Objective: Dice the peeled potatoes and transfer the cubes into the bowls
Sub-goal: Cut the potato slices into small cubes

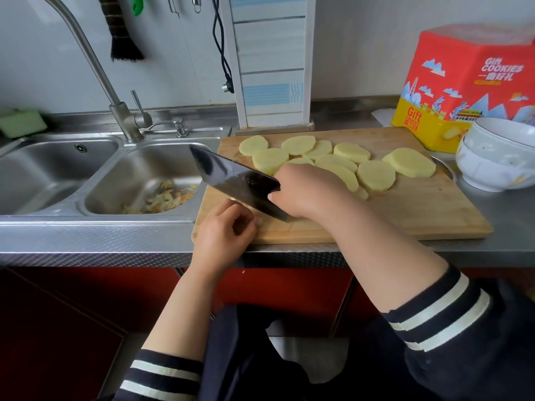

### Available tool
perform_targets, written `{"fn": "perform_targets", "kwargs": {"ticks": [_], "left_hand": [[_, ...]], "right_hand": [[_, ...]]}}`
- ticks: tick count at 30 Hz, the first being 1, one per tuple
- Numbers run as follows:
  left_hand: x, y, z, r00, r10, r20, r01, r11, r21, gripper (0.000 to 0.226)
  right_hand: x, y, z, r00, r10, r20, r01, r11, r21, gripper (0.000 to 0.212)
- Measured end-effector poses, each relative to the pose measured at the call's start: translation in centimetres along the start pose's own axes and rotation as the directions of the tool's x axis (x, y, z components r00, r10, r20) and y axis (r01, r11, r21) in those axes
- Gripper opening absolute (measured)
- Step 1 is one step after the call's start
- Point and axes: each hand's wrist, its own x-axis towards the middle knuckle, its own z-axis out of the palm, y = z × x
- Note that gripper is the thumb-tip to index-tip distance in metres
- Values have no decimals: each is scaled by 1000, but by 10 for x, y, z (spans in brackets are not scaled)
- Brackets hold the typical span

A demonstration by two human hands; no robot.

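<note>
Several round peeled potato slices (376, 175) lie spread over the far half of a wooden cutting board (419, 209). My right hand (307, 192) grips the handle of a dark cleaver (231, 180), whose blade slants to the upper left over the board's left edge. My left hand (223, 235) rests with curled fingers at the board's near left corner, beside the blade's lower edge; a small pale piece shows at its fingertips, and whether it holds it is unclear. Stacked white bowls (498, 157) stand right of the board.
A double steel sink (58, 180) lies to the left, with potato peels (165, 198) in its small basin and a tall tap (95, 65) behind. A red and yellow cookie tin (463, 88) stands at the back right. The counter edge (115, 250) runs below the board.
</note>
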Motion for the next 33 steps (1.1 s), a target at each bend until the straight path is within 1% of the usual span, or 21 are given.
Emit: {"fn": "perform_targets", "kwargs": {"ticks": [3, 5, 7, 9, 12, 14, 16, 18, 20, 23, 27, 31, 33], "left_hand": [[2, 6, 1, 1000, -22, -12, 22, 1000, 18, 12], [4, 10, 1, 1000, -19, -18, 19, 999, 47, 11], [3, 8, 3, 1000, -20, -21, 21, 998, 55, 10], [-2, 3, 3, 997, -64, -40, 65, 997, 34, 11], [-8, -1, 0, 984, -166, -70, 169, 985, 32, 17], [-9, 1, -4, 978, -183, -97, 188, 981, 45, 18], [-7, 2, -11, 966, -201, -163, 208, 978, 27, 13], [-5, 2, -16, 953, -209, -218, 215, 977, 2, 6], [-6, 3, -18, 951, -179, -254, 186, 983, 1, 3], [-8, 4, -18, 945, -146, -291, 152, 988, 0, 4], [-7, 0, -16, 937, -230, -263, 236, 972, -6, 8], [-1, -3, -16, 911, -355, -212, 342, 935, -98, 13], [7, -3, -17, 902, -387, -193, 367, 921, -132, 16]], "right_hand": [[-5, 8, -2, 999, 19, -30, -18, 999, 31, 24], [-9, 11, -4, 999, 45, -27, -44, 998, 39, 30], [-13, 14, -4, 998, 68, -14, -67, 996, 52, 30], [-16, 15, -2, 997, 82, -8, -81, 994, 69, 29], [-21, 16, -2, 996, 93, -18, -91, 992, 85, 32], [-21, 16, -5, 996, 87, -35, -83, 992, 93, 33], [-21, 14, -10, 996, 71, -48, -65, 991, 121, 32], [-21, 12, -13, 998, 52, -29, -47, 986, 157, 27], [-21, 7, -14, 1000, 26, 13, -28, 979, 202, 21], [-17, 0, -11, 996, -6, 88, -14, 973, 229, 19], [-4, -3, -3, 979, -6, 206, -42, 973, 228, 24], [9, 7, -6, 977, 42, 207, -86, 974, 211, 26], [15, 15, -9, 980, 78, 183, -115, 973, 200, 26]]}}
